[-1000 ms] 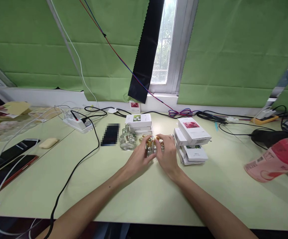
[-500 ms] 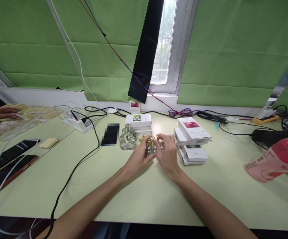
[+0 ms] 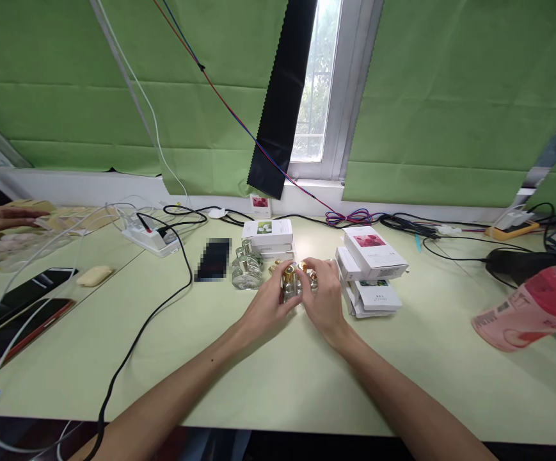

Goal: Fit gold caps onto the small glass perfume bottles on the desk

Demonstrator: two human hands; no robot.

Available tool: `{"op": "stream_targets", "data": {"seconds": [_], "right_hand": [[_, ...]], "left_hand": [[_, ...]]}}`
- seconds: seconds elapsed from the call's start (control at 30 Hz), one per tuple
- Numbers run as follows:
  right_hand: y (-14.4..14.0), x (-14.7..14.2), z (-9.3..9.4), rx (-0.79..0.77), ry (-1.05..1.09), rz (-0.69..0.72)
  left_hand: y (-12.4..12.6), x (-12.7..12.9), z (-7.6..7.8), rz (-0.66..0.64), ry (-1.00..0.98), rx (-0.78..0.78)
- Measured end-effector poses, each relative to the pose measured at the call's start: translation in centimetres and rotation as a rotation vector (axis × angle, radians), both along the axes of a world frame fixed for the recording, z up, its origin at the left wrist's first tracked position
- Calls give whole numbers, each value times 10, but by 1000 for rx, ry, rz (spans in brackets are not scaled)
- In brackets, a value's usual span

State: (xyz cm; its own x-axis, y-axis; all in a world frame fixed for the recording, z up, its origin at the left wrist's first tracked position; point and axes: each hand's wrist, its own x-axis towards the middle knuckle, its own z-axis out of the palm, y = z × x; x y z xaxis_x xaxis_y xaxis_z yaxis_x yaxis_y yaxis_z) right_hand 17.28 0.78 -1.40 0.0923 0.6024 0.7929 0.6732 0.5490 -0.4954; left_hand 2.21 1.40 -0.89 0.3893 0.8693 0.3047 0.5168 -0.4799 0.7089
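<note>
Near the middle of the table [image 3: 278, 384], my left hand [image 3: 269, 299] has its fingers curled round a small clear glass perfume bottle [image 3: 288, 288] with a gold top. Right beside it, my right hand [image 3: 325, 296] grips another gold-topped perfume bottle [image 3: 302, 266], partly covered by the fingers. More gold-topped bottles show between and behind the hands. To the left stand several rounded clear glass bottles [image 3: 247, 276] without gold tops. Small white boxes with a flower picture [image 3: 268, 234] lie stacked behind them. Close to my right hand is a second stack of white boxes [image 3: 376, 253].
A dark pixelated phone-like object [image 3: 214, 259] lies left of the bottles. Further left are two phones, a cream case [image 3: 95, 276], a power strip [image 3: 150, 238] and loose cables. A pink bottle [image 3: 522, 314] lies at right. Another person's hand [image 3: 4, 219] is at far left.
My hands and the bottles stay in the same place. At far left, the other person's hand has shifted slightly to the right.
</note>
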Motion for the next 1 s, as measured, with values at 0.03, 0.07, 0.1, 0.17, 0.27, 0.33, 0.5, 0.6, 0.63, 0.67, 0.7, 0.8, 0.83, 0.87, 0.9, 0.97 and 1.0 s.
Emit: {"op": "stream_targets", "data": {"seconds": [0.03, 0.07, 0.1, 0.17, 0.27, 0.33, 0.5, 0.6, 0.63, 0.67, 0.7, 0.8, 0.83, 0.87, 0.9, 0.97, 1.0], "right_hand": [[0, 0, 0, -1, 0, 0], [0, 0, 0, -2, 0, 1], [0, 0, 0, -3, 0, 2], [0, 0, 0, -3, -2, 4], [-1, 0, 0, -6, -6, 5], [-2, -1, 0, -8, -10, 5], [-3, -2, 2, 9, -2, 16], [-4, -2, 2, 28, 11, 35], [-5, -2, 2, 32, 15, 44], [-5, -2, 2, 33, 17, 53], [-5, -2, 2, 31, 19, 62], [-4, -2, 2, 17, 18, 71], [-4, -2, 2, 16, 17, 69], [-4, -2, 2, 17, 16, 67], [-3, -2, 2, 19, 16, 64], [-3, -2, 1, 22, 14, 60], [-3, -2, 1, 21, 14, 58]], "left_hand": [[0, 0, 0, -1, -4, 6], [0, 0, 0, -2, -10, 11], [0, 0, 0, -2, -17, 16], [0, 0, 0, -4, -26, 18], [0, 0, -1, -5, -25, 19], [-1, 0, -1, -2, -20, 17], [-2, 0, 2, -7, -11, -16], [-2, 0, 2, -14, -26, -31], [-2, 0, 2, -18, -34, -30], [-2, 1, 2, -22, -42, -27], [-1, 1, 1, -26, -46, -23], [0, 1, 0, -23, -39, -20], [0, 0, 0, -19, -34, -22], [0, 0, -1, -17, -30, -23], [1, 0, -1, -16, -28, -22], [1, 0, -2, -15, -26, -16], [1, 0, -2, -15, -26, -13]]}}
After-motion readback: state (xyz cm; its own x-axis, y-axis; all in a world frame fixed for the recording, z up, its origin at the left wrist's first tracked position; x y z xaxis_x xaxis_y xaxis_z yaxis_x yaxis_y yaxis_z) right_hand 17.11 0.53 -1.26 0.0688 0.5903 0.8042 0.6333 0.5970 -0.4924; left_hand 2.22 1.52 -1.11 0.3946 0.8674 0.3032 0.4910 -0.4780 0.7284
